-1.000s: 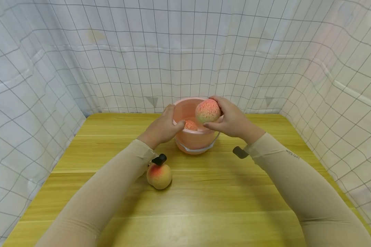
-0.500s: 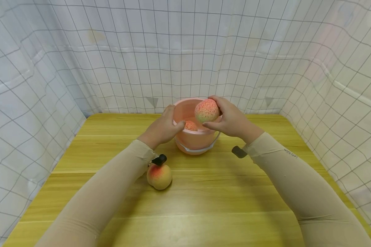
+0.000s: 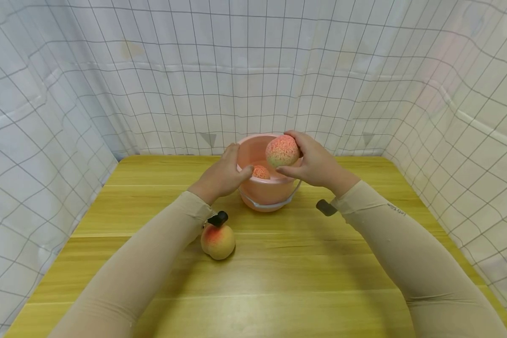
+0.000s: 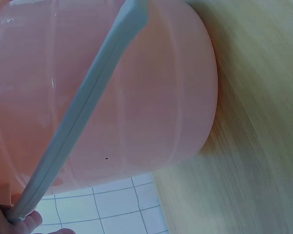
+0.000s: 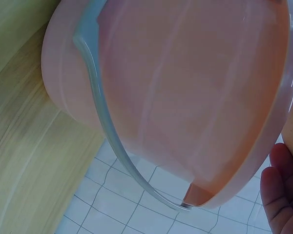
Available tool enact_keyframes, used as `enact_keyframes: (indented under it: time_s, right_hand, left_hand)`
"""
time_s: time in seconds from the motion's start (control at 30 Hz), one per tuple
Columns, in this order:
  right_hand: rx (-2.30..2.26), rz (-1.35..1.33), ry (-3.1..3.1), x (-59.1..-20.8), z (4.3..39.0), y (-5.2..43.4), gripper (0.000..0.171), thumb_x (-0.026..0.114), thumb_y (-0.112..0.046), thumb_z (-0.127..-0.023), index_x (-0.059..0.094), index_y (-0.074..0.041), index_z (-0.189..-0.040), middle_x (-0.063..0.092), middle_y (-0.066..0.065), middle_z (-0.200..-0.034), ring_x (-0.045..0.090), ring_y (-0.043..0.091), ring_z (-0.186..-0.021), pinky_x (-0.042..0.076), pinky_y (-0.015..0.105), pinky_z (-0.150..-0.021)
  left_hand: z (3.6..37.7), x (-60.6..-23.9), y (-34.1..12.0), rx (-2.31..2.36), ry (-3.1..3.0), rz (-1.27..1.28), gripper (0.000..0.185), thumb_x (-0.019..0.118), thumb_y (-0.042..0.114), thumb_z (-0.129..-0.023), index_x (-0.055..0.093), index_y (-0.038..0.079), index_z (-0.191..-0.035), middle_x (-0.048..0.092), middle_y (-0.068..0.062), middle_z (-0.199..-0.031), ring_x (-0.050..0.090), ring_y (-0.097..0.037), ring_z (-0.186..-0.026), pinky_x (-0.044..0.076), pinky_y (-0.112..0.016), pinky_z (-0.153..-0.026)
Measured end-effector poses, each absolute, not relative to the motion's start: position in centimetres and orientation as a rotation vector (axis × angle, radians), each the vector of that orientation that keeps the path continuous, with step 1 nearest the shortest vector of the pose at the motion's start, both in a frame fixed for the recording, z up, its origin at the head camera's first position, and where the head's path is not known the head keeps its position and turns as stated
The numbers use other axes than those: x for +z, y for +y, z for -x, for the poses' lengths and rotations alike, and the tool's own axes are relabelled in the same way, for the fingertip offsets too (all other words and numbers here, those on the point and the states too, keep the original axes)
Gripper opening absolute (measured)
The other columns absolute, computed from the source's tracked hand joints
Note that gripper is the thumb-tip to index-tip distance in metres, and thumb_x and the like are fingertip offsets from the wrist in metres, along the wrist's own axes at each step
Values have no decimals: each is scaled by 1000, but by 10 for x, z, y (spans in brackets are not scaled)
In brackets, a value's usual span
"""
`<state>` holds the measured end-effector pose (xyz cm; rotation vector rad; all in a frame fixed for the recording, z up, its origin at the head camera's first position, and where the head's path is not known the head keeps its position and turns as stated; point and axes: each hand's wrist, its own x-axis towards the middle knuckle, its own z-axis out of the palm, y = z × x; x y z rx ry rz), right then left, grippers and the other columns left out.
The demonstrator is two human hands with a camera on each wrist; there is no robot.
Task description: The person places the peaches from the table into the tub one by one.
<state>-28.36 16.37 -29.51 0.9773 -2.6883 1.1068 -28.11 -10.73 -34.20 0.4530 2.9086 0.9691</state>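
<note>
A pink bucket (image 3: 265,190) stands upright at the table's back, its pale blue-grey handle (image 3: 271,205) hanging down the front. My left hand (image 3: 222,174) grips its left rim, thumb at the front edge; fingers (image 4: 33,221) show by the handle's end in the left wrist view. Above the bucket's right side, my right hand (image 3: 318,163) holds a speckled pink-and-green peach (image 3: 282,151) between thumb and fingers. Inside the bucket lies another peach (image 3: 260,172), orange-pink and partly hidden by the front rim. A smooth yellow peach (image 3: 218,241) with a red blush rests beside my left forearm.
The yellow wooden table (image 3: 279,281) ends at a white grid-patterned curtain (image 3: 253,70), which also closes off both sides. Black wrist-camera pieces (image 3: 327,207) stick out from both sleeves, the left one overlapping the yellow peach in the head view.
My right hand and its peach have shifted very slightly left over the bucket. The left hand, bucket and yellow peach stay essentially in place.
</note>
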Motion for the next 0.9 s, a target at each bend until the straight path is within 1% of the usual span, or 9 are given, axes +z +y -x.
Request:
enact_keyframes:
  time_s: [0.57, 0.9]
  right_hand:
    - [1129, -966, -2685, -296, 285, 163, 78, 87, -24, -87, 45, -7, -151, 57, 10, -139, 64, 23, -119, 55, 44, -104]
    - [1168, -960, -2699, -296, 283, 162, 81, 87, -22, -88, 42, -6, -152, 55, 11, -141, 63, 24, -122, 54, 45, -106]
  left_hand:
    - [281, -342, -107, 973, 2912, -454, 92, 47, 55, -102, 5, 10, -170, 5, -10, -179, 27, -34, -160, 30, -53, -128]
    - [281, -343, -107, 978, 2918, -456, 92, 48, 54, -103, 6, 9, -170, 6, -10, -179, 28, -35, -160, 30, -54, -128]
